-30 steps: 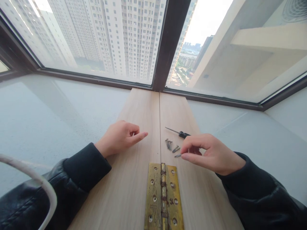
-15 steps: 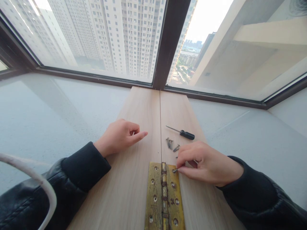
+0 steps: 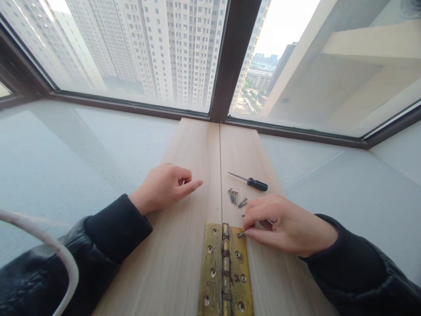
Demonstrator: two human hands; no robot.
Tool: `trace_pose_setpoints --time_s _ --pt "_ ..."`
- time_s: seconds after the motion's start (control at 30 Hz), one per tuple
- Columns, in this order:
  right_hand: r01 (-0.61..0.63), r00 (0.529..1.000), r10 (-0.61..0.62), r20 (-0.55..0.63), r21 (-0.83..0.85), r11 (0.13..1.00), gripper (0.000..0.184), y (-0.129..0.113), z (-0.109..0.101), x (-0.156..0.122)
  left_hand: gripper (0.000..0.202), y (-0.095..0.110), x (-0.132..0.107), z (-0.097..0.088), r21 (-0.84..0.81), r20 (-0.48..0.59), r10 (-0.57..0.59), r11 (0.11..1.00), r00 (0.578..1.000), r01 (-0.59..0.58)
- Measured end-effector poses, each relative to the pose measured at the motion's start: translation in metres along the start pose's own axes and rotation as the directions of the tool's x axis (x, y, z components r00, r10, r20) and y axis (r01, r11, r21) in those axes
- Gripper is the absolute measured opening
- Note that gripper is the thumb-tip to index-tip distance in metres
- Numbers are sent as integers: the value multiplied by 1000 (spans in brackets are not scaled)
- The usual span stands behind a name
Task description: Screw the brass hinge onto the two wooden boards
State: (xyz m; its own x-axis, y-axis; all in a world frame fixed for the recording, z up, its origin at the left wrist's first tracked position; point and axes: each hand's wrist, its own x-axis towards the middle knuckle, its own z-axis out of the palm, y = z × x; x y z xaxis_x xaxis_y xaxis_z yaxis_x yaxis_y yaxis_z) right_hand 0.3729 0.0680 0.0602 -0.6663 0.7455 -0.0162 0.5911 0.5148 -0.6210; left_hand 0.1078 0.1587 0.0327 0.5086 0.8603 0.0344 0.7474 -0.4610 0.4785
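Two boards [image 3: 174, 254]: head view; pale wood, side by side, thin seam between; far ends at window frame [image 3: 230, 66].
Hinge [image 3: 226, 270]: worn brass, lies across seam; near end cut off by picture edge.
Right hand [image 3: 283, 224]: thumb and fingers pinched on screw [image 3: 241, 235]; screw's far end at top hole of hinge's right leaf; whether inside, cannot tell.
Left hand [image 3: 164, 186]: loosely curled over left board, thumb pointing toward seam; cannot tell whether it holds anything.
Loose screws [image 3: 233, 196]: small group on right board, between screwdriver [image 3: 257, 184] and hinge; another metal tip beside right hand, mostly hidden.
Screwdriver: black handle, blade toward seam.
Pale tube [image 3: 64, 259]: curves in front of left sleeve [image 3: 120, 230], hiding part of it; well apart from hinge.
Sill [image 3: 82, 140]: whitish, both sides of boards.
Towers [image 3: 144, 48]: beyond glass.
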Motion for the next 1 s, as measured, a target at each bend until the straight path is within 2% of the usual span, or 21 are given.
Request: trace_pose_setpoints --time_s 0.53,1.0 --pt "-7 1000 7 -13 -18 1000 16 0 1 -2 49 0 0 -1 -1 -1 4 1000 1000 -4" --pt "-26 999 26 30 -2 1000 18 -2 0 -2 49 0 0 -1 3 1 -9 1000 1000 9"
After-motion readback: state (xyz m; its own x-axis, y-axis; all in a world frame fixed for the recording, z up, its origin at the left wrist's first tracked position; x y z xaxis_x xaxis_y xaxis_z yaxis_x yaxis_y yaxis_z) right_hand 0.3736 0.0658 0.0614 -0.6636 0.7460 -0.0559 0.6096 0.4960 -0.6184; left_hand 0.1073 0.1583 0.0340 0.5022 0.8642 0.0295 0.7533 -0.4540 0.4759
